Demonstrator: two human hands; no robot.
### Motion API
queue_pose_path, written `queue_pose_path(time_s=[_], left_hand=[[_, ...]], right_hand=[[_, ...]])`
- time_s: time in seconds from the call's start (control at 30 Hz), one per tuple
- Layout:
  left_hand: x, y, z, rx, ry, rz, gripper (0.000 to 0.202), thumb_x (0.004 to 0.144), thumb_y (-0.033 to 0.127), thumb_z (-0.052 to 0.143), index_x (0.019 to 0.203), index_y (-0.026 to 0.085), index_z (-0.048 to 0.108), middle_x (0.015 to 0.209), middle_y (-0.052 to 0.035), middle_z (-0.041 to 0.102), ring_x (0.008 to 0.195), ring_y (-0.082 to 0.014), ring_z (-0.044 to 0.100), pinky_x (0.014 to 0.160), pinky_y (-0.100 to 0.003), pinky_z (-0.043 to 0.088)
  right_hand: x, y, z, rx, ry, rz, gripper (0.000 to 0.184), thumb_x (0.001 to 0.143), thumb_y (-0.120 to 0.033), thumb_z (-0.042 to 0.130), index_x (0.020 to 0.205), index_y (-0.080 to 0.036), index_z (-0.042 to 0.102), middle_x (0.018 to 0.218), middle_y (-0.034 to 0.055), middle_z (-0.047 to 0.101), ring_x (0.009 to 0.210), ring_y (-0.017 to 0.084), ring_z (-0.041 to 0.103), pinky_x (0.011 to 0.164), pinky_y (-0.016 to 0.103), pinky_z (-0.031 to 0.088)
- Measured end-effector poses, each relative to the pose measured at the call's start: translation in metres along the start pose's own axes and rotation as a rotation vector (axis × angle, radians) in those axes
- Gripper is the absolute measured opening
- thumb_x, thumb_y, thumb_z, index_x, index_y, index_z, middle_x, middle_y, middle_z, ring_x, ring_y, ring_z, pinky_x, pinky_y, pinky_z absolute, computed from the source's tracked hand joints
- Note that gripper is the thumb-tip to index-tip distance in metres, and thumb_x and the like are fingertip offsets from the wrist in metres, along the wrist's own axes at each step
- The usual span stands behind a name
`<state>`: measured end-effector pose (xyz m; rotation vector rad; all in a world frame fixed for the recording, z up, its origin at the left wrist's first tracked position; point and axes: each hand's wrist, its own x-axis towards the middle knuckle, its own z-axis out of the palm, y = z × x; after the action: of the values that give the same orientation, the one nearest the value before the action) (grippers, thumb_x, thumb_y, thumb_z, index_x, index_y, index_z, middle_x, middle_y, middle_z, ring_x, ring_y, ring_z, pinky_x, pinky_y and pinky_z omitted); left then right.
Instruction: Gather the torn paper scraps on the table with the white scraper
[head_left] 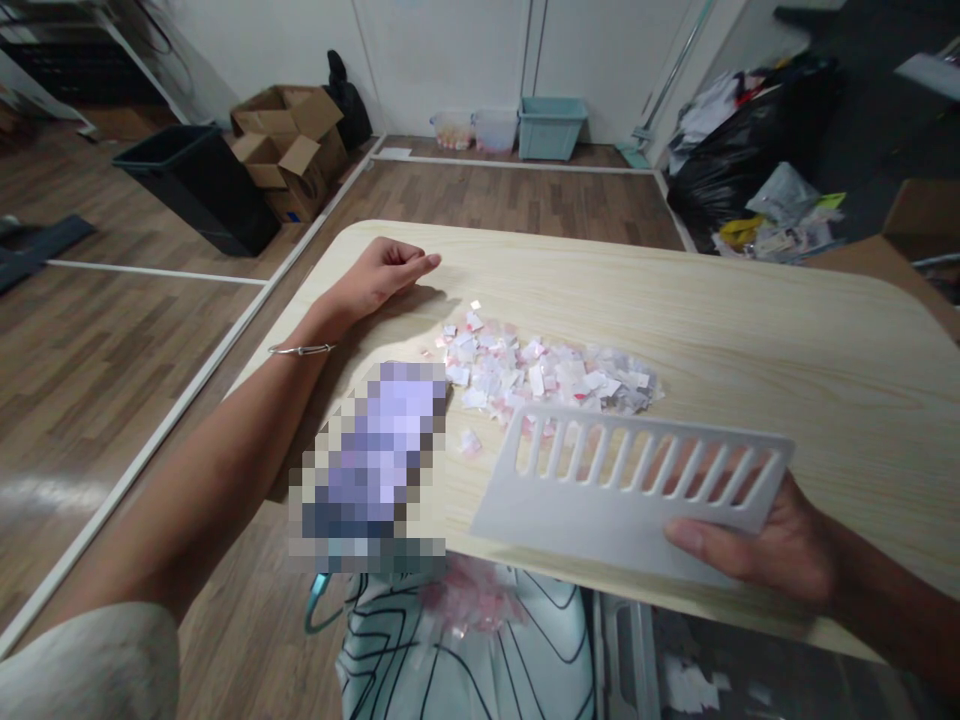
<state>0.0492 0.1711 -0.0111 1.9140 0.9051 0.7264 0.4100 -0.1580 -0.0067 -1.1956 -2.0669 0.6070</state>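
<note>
My right hand (pixel 757 545) grips a flat white plastic panel (pixel 600 505) with a row of slots along its upper edge, held tilted just above the near edge of the light wooden table (pixel 750 330). A heap of small white and pink paper scraps (pixel 540 375) lies on the table right behind the panel. My left hand (pixel 382 275) rests on the table to the left of the heap, fingers loosely curled, holding nothing I can see. A thin bracelet (pixel 300 349) circles that wrist. A pixelated patch (pixel 375 465) covers something near my left forearm.
More scraps lie in a patterned bag (pixel 480 640) below the table's near edge. On the floor beyond stand a dark bin (pixel 199 185), cardboard boxes (pixel 292 145), a teal crate (pixel 551 125), clear tubs (pixel 472 128) and black rubbish bags (pixel 750 150) at the right.
</note>
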Motion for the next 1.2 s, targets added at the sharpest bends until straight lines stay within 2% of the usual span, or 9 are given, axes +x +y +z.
queue_pose_path(time_s=[0.1, 0.2, 0.3, 0.4, 0.57, 0.67, 0.8, 1.03, 1.2], left_hand=[[0.001, -0.003, -0.001, 0.001, -0.018, 0.013, 0.058, 0.107, 0.041, 0.079, 0.073, 0.028, 0.034, 0.056, 0.0069, 0.030, 0.053, -0.0098, 0.018, 0.049, -0.034, 0.012], [0.002, -0.006, -0.002, 0.003, -0.036, 0.029, 0.058, 0.108, 0.041, 0.078, 0.072, 0.028, 0.034, 0.056, 0.0067, 0.029, 0.054, -0.0100, 0.018, 0.049, -0.034, 0.011], [0.002, -0.007, -0.002, 0.005, -0.045, 0.041, 0.058, 0.109, 0.040, 0.077, 0.071, 0.028, 0.034, 0.055, 0.0068, 0.029, 0.054, -0.0100, 0.017, 0.049, -0.034, 0.012], [0.002, -0.008, -0.002, 0.010, -0.042, 0.052, 0.058, 0.109, 0.040, 0.076, 0.070, 0.028, 0.034, 0.055, 0.0068, 0.029, 0.054, -0.0101, 0.016, 0.050, -0.034, 0.013], [0.003, -0.009, -0.002, 0.019, -0.039, 0.058, 0.057, 0.108, 0.040, 0.077, 0.072, 0.029, 0.034, 0.055, 0.0066, 0.029, 0.053, -0.0105, 0.017, 0.050, -0.035, 0.012], [0.003, -0.008, -0.002, 0.016, -0.039, 0.054, 0.058, 0.108, 0.041, 0.078, 0.073, 0.029, 0.034, 0.055, 0.0067, 0.029, 0.053, -0.0104, 0.018, 0.050, -0.035, 0.012], [0.001, -0.006, -0.001, 0.003, -0.028, 0.043, 0.058, 0.107, 0.043, 0.080, 0.074, 0.029, 0.034, 0.056, 0.0075, 0.029, 0.053, -0.0105, 0.017, 0.050, -0.035, 0.012], [0.002, -0.006, -0.002, 0.020, -0.035, 0.043, 0.057, 0.108, 0.040, 0.078, 0.072, 0.028, 0.035, 0.057, 0.0066, 0.029, 0.055, -0.0101, 0.018, 0.051, -0.035, 0.012], [0.002, -0.008, -0.002, 0.008, -0.005, 0.029, 0.057, 0.106, 0.040, 0.080, 0.075, 0.028, 0.035, 0.060, 0.0073, 0.029, 0.055, -0.0095, 0.019, 0.051, -0.034, 0.013]], right_hand=[[0.016, -0.008, 0.001, 0.182, 0.127, 0.089, 0.040, 0.106, -0.016, 0.077, 0.071, -0.033, 0.066, 0.061, -0.0023, 0.069, 0.045, 0.022, 0.066, 0.041, 0.032, 0.055], [0.025, -0.010, 0.005, 0.277, 0.220, 0.137, 0.037, 0.101, -0.018, 0.084, 0.070, -0.035, 0.073, 0.061, -0.0056, 0.073, 0.044, 0.022, 0.067, 0.037, 0.029, 0.052], [0.030, -0.012, 0.006, 0.292, 0.247, 0.156, 0.032, 0.096, -0.014, 0.084, 0.074, -0.036, 0.079, 0.065, -0.0064, 0.079, 0.049, 0.022, 0.074, 0.045, 0.027, 0.061], [0.033, -0.015, 0.006, 0.244, 0.260, 0.112, 0.026, 0.090, -0.012, 0.085, 0.086, -0.037, 0.088, 0.080, -0.0043, 0.089, 0.065, 0.025, 0.086, 0.064, 0.028, 0.073], [0.038, -0.017, 0.006, 0.195, 0.238, 0.040, 0.024, 0.090, -0.013, 0.084, 0.080, -0.034, 0.085, 0.082, -0.0039, 0.090, 0.063, 0.021, 0.084, 0.084, 0.030, 0.077], [0.037, -0.016, 0.006, 0.194, 0.191, 0.009, 0.023, 0.093, -0.012, 0.084, 0.088, -0.034, 0.088, 0.089, -0.0011, 0.093, 0.072, 0.023, 0.089, 0.088, 0.031, 0.077], [0.035, -0.015, 0.004, 0.229, 0.161, 0.039, 0.020, 0.096, -0.015, 0.088, 0.090, -0.033, 0.091, 0.090, 0.0003, 0.093, 0.076, 0.025, 0.090, 0.082, 0.032, 0.076], [0.030, -0.012, -0.003, 0.335, 0.192, 0.219, 0.015, 0.106, -0.049, 0.089, 0.093, -0.043, 0.092, 0.082, 0.0007, 0.088, 0.062, 0.029, 0.080, 0.066, 0.043, 0.075], [0.030, -0.013, 0.000, 0.287, 0.096, 0.141, 0.008, 0.108, -0.042, 0.086, 0.104, -0.044, 0.093, 0.085, -0.0002, 0.089, 0.069, 0.028, 0.084, 0.072, 0.040, 0.074]])
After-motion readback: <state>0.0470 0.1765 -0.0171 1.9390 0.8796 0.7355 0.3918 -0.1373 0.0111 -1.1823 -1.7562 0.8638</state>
